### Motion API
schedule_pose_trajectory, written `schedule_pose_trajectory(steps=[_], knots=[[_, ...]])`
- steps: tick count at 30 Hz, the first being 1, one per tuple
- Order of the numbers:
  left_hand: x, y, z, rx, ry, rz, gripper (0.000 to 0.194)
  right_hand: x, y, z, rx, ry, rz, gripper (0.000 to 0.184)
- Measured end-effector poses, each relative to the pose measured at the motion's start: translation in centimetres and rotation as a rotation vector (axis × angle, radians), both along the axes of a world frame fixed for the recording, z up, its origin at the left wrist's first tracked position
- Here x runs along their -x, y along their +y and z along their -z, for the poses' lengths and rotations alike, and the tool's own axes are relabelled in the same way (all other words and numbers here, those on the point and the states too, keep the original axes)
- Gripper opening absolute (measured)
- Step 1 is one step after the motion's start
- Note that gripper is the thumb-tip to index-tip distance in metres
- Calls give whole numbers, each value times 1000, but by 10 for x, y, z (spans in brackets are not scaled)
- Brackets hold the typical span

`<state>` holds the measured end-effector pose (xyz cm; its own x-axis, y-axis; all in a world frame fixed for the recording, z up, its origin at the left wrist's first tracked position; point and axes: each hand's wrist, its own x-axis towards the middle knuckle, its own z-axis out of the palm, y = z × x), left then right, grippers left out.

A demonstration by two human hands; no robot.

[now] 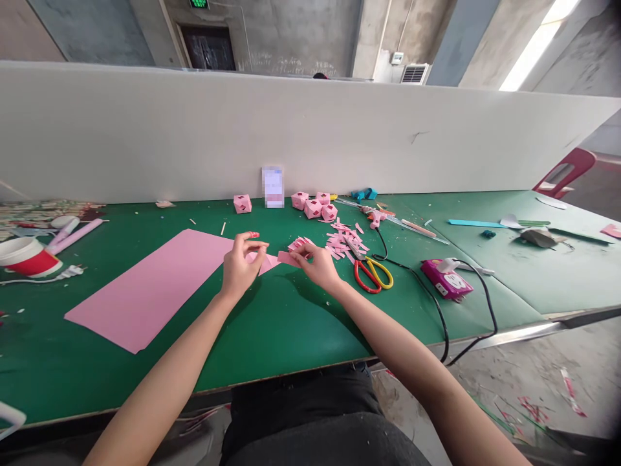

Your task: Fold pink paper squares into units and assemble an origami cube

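Note:
My left hand (239,265) is closed in a pinch, thumb tip against the forefinger. What sits in that pinch is too small to make out. Behind and below its fingers shows a folded piece of pink paper (270,263). My right hand (317,265) grips a small pink paper strip (287,259) between thumb and fingers, its free end pointing at the folded piece. Just beyond the right fingers lies a little stack of pink strips (299,243). To the left of my left hand, a large pink sheet (155,285) lies flat on the green table (272,336).
Scissors (371,275), pink scraps (342,241) and a pink glue gun (375,218) lie to the right. A purple power strip (445,279) trails black cable. Pink paper cubes (313,208) and a phone (273,188) stand by the white partition (194,136). A paper cup (30,257) is far left.

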<state>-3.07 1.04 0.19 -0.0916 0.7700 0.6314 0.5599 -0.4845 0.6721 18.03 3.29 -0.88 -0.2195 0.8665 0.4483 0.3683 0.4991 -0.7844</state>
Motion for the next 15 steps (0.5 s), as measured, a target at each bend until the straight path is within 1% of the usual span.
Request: schedule_pose_trajectory(steps=[2,4,7,10,12,13,15], knots=[[-9,-4,0,40,38,144,40,1,1,2,-18,-21,-42,10],[-17,-7,2,61,124,164,38,3,1,4,-25,-41,-95,10],[-24,-8,5,105,170,121,32,6,1,7,-21,-71,-126,9],[-21,-5,5,131,106,82,34,5,2,6,-30,-96,-110,10],[-14,-1,4,116,64,23,33,3,4,5,-31,-103,-84,10],[-10,0,3,99,44,-36,29,2,5,5,-21,-102,-62,10],[-2,3,2,110,2,-108,31,0,6,4,15,-92,-16,10]])
